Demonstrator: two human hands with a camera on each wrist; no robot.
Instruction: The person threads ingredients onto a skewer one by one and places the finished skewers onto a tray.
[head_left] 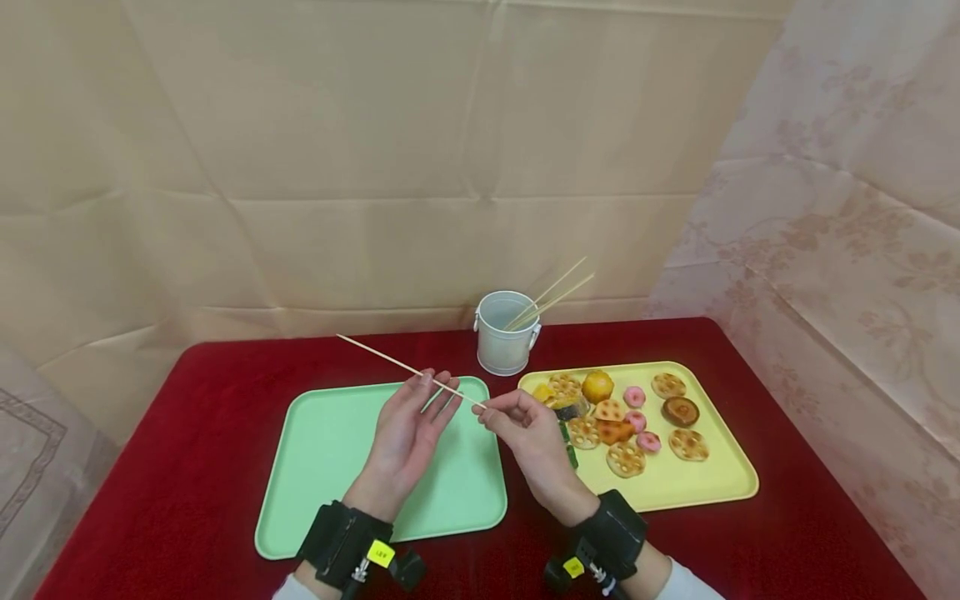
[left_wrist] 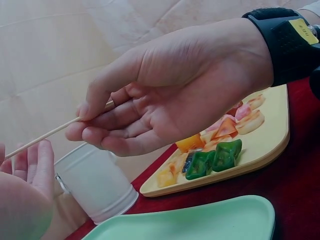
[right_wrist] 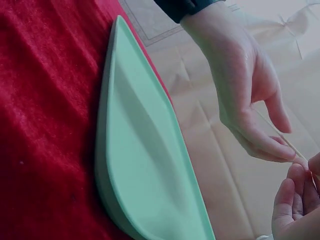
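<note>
A thin wooden skewer slants between my two hands over the green tray. My right hand pinches its near end between thumb and fingertips. The left hand, palm turned up, holds the skewer farther along between its thumb and loosely extended fingers. The skewer's far end sticks out past the left hand toward the back left. In the left wrist view the right hand has its thumb pressed on the skewer, and no food is on the visible stretch.
A yellow tray on the right bears lotus root slices, a mushroom cap, pink rings and green pepper pieces. Behind stands a white bucket with several skewers. Red cloth covers the table.
</note>
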